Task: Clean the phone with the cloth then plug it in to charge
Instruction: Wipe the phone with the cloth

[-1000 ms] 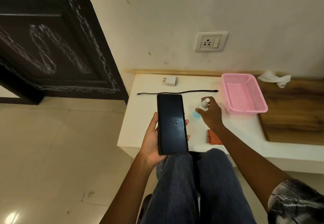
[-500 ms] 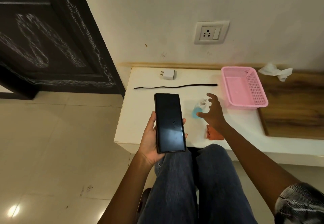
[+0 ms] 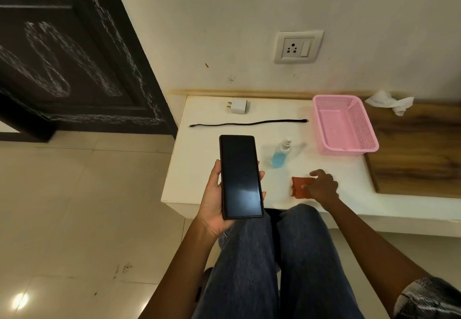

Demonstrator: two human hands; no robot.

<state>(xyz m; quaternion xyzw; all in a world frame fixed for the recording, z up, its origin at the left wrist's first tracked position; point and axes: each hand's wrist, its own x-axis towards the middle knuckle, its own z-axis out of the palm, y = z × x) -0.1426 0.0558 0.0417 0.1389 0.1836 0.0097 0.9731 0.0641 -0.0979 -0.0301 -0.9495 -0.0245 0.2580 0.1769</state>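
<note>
A white desk [image 3: 199, 149] stands against the wall, with a wooden board [image 3: 419, 151] lying at its right end. On the wall above sits a socket plate [image 3: 298, 47]. A pink basket [image 3: 345, 125] rests at the far right of the white top, touching the board's left edge. The phone [image 3: 240, 177], screen up and dark, is held over the desk's near left corner by the left hand [image 3: 214, 199], its fingers wrapped round both long edges. The right hand [image 3: 321, 187] rests on the orange cloth [image 3: 299, 187] near the front edge, fingers curled onto it; whether they pinch it I cannot tell. A black cable [image 3: 249, 122] lies straight across the far side, a white charger [image 3: 238, 106] beyond it. A blue spray bottle [image 3: 280, 155] stands between phone and basket. A crumpled tissue [image 3: 389, 100] lies far right.
</note>
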